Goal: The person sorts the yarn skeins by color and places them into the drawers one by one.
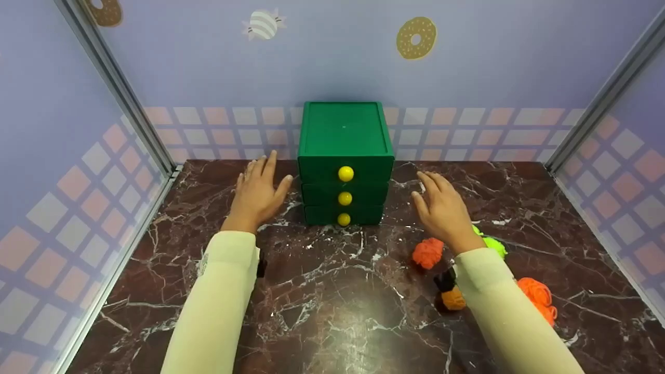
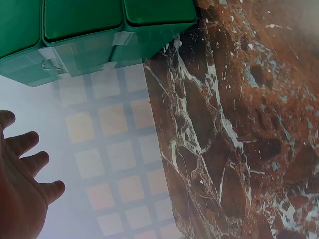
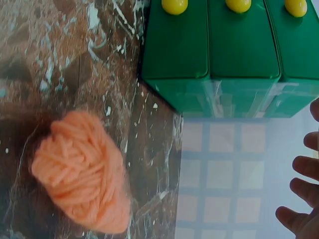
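Observation:
A green three-drawer box [image 1: 345, 130] stands at the back of the marbled table, its drawers closed, each front bearing a round yellow knob [image 1: 345, 174]. To its left hovers my left hand [image 1: 255, 195], fingers spread and holding nothing. On the other side is my right hand [image 1: 441, 208], also empty, its fingers extended toward the box. Just below that hand lies an orange-red yarn ball [image 1: 428, 253], which shows large and peach-toned as a yarn ball [image 3: 82, 172] in the right wrist view. Neither hand touches the box.
Bright green yarn [image 1: 494, 246] is partly hidden behind my right wrist. A yellow-orange yarn ball [image 1: 453, 299] and orange yarn [image 1: 537, 297] lie either side of the right forearm. Patterned panels with metal corner posts [image 1: 117, 85] enclose the marbled table [image 1: 322, 301].

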Action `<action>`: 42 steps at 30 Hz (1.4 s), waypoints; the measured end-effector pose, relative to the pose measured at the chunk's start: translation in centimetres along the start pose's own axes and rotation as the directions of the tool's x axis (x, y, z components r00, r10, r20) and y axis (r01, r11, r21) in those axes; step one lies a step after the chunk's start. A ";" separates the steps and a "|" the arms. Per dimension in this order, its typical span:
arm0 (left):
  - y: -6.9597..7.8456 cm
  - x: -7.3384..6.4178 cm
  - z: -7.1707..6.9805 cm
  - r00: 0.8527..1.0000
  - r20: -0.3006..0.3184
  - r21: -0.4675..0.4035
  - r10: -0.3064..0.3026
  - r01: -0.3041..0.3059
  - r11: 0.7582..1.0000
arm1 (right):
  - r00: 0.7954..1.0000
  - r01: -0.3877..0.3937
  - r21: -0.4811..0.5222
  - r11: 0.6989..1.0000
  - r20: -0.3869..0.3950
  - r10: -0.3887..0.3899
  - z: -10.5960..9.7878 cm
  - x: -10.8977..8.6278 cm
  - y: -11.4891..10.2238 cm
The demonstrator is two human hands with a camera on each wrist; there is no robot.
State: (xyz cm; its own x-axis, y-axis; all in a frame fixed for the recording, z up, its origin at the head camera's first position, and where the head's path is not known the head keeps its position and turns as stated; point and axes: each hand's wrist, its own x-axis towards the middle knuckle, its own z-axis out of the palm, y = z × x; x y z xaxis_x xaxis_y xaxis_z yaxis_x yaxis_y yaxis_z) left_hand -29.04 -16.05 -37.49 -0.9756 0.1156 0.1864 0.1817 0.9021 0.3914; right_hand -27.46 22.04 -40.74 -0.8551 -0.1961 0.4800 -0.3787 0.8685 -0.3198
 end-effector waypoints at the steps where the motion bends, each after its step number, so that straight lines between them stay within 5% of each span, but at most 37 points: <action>1: 0.0 0.1 0.0 1.000 -0.003 -0.010 0.000 0.000 1.000 | 1.000 -0.001 0.004 1.000 -0.001 0.001 0.0 0.0 -0.2; 21: 1.3 1.3 -0.4 0.998 0.041 -0.251 -0.038 0.047 0.967 | 0.999 0.019 0.078 0.997 -0.041 -0.016 0.7 0.2 -3.9; 42: 2.6 2.6 -0.4 0.992 0.094 -0.381 -0.088 0.118 0.917 | 0.983 0.122 0.126 0.984 -0.151 -0.103 2.3 1.1 -7.0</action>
State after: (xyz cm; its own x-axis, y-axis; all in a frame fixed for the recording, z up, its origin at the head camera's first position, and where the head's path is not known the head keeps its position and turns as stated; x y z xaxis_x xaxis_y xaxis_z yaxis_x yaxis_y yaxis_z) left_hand -31.09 -13.58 -35.60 -0.9951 0.0741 0.0654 0.0984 0.6821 0.7246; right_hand -26.53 14.67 -39.82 -0.7485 -0.2131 0.6280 -0.5218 0.7737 -0.3593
